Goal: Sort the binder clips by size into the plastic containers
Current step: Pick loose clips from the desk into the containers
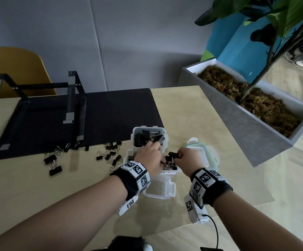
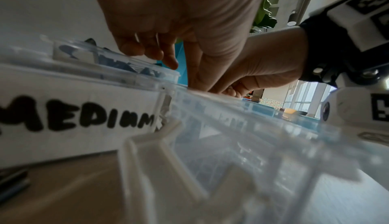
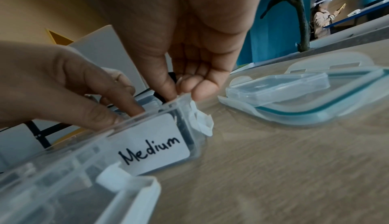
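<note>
Three clear plastic containers stand in a row. The far container (image 1: 135, 132) holds large black binder clips. The middle one (image 1: 176, 171) (image 3: 151, 146) (image 2: 73, 119) is labelled "Medium". The near container (image 1: 172, 189) looks empty. My right hand (image 1: 178, 155) (image 3: 183, 91) pinches a black binder clip (image 1: 173, 154) just above the medium container's right rim. My left hand (image 1: 154, 151) (image 3: 126, 114) (image 2: 160, 56) reaches down into the medium container, fingers bent; what it holds, if anything, is hidden. Several loose clips (image 1: 110, 154) lie on the table to the left.
Two stacked lids (image 1: 207, 156) (image 3: 305, 97) lie right of the containers. A black mat (image 1: 92, 115) with a black metal stand (image 1: 71, 98) covers the table's back left. A grey planter (image 1: 246, 109) runs along the right edge. More clips (image 1: 52, 163) lie at the left.
</note>
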